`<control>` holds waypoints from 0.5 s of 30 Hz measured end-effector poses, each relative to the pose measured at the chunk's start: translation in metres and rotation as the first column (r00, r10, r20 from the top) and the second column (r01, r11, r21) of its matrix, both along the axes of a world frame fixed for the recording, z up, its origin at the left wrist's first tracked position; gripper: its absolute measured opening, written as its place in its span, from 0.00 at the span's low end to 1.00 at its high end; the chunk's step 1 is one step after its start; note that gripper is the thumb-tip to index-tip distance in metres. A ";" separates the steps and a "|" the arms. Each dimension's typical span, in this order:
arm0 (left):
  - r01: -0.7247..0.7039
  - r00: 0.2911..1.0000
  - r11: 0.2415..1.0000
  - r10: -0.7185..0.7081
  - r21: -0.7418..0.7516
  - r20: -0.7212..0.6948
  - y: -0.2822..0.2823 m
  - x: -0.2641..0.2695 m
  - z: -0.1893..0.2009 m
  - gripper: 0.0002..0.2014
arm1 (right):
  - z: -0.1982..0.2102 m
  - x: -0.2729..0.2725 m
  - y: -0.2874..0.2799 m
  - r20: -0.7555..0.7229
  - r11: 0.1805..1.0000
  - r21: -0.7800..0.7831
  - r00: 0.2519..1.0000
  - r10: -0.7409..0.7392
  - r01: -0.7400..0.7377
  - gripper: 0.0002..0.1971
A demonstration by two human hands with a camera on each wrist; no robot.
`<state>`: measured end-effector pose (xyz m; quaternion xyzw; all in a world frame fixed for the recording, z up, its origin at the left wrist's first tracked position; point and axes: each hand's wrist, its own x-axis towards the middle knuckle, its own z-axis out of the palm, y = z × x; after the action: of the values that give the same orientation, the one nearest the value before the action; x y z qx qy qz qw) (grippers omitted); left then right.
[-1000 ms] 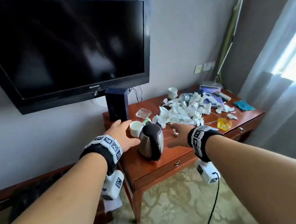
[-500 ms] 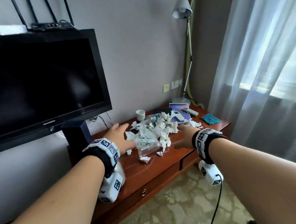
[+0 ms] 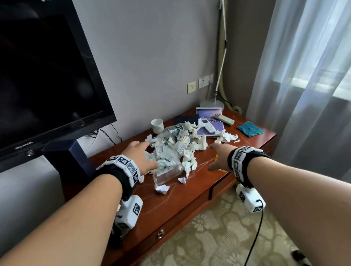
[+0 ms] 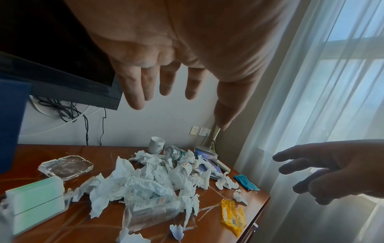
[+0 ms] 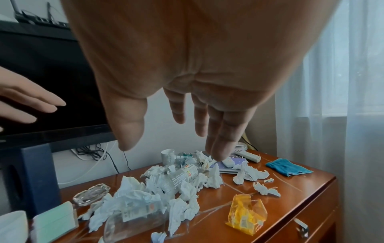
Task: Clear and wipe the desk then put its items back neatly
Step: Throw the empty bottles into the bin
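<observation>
A heap of crumpled white tissues (image 3: pixel 172 152) with plastic bottles (image 3: pixel 181 145) in it covers the middle of the wooden desk (image 3: pixel 177 201). My left hand (image 3: pixel 139 155) hovers at the heap's left edge, fingers straight and spread, holding nothing. My right hand (image 3: pixel 219 156) hovers at the heap's right side, also open and empty, above a yellow wrapper (image 5: pixel 245 213). In the left wrist view the left hand (image 4: pixel 155 82) hangs well above the tissues (image 4: pixel 145 184). The right wrist view shows the right hand (image 5: pixel 187 115) clear of the tissues (image 5: pixel 155 192).
A white cup (image 3: pixel 157 126), remotes (image 3: pixel 208 126), a purple booklet (image 3: pixel 209 113) and a teal cloth (image 3: pixel 250 128) lie toward the back right. A glass ashtray (image 4: pixel 66 166), a green-white box (image 4: pixel 35 203) and a dark blue box (image 3: pixel 67 158) stand left. The TV (image 3: pixel 26 83) overhangs.
Both hands have moved right along the desk, from the kettle and cup to either side of the tissue heap. The kettle is out of view now.
</observation>
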<state>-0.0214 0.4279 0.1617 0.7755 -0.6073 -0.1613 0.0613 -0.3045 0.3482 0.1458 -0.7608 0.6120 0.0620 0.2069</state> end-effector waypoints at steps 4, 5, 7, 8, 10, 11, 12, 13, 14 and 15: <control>0.033 0.999 0.999 -0.032 0.015 -0.028 -0.057 0.013 -0.016 0.45 | -0.009 0.015 -0.048 -0.029 1.000 0.006 0.999 -0.021 0.021 0.45; 0.052 0.998 0.998 -0.051 0.023 -0.034 -0.071 0.016 -0.017 0.44 | -0.009 0.019 -0.059 -0.051 1.000 0.008 0.998 -0.030 0.031 0.44; 0.085 0.996 0.996 -0.084 0.028 -0.044 -0.099 0.023 -0.016 0.44 | -0.005 0.027 -0.082 -0.083 0.998 0.000 0.995 -0.058 0.058 0.41; 0.098 0.994 0.995 -0.097 0.023 -0.044 -0.113 0.027 -0.014 0.43 | -0.003 0.031 -0.092 -0.081 0.998 -0.012 0.994 -0.068 0.068 0.39; 0.113 0.993 0.993 -0.112 0.017 -0.039 -0.139 0.034 -0.008 0.41 | -0.004 0.039 -0.112 -0.076 0.997 -0.034 0.994 -0.078 0.076 0.37; 0.111 0.993 0.994 -0.110 0.016 -0.043 -0.150 0.038 -0.006 0.39 | -0.007 0.042 -0.121 -0.081 0.996 -0.031 0.993 -0.084 0.082 0.36; 0.106 0.993 0.994 -0.105 0.015 -0.052 -0.160 0.041 -0.006 0.37 | -0.009 0.046 -0.127 -0.081 0.996 -0.019 0.993 -0.088 0.086 0.37; 0.103 0.993 0.994 -0.102 0.018 -0.059 -0.168 0.043 -0.006 0.36 | -0.013 0.050 -0.134 -0.088 0.996 -0.001 0.992 -0.091 0.091 0.38; 0.106 0.993 0.994 -0.105 0.019 -0.058 -0.176 0.046 -0.006 0.34 | -0.015 0.054 -0.140 -0.090 0.996 0.014 0.992 -0.087 0.089 0.38; 0.109 0.993 0.994 -0.108 0.021 -0.054 -0.186 0.048 -0.008 0.34 | -0.018 0.058 -0.148 -0.100 0.996 0.025 0.992 -0.083 0.086 0.38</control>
<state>0.0270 0.2422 0.1538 0.7377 -0.6446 -0.1918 0.0591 -0.2464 0.2002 0.1278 -0.7271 0.6522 0.0997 0.1899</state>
